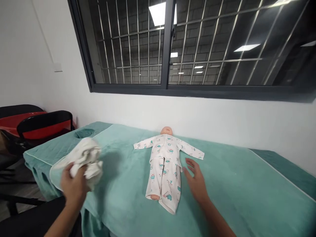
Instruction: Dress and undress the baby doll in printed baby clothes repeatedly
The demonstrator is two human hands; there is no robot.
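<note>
A baby doll lies on its back on a green bed cover, its head toward the wall. It wears a white printed top with both sleeves spread out and matching trousers. One foot shows at a trouser cuff; the other leg's end is hidden in the cloth. At the left, my left hand is closed around a crumpled white cloth, held up above the bed and slightly blurred. My right hand is open beside the doll's hip, fingers apart and holding nothing.
The bed has a face hole at its left end. Black and red chairs stand beyond that end. Behind the bed are a white wall and a dark-framed window with metal bars.
</note>
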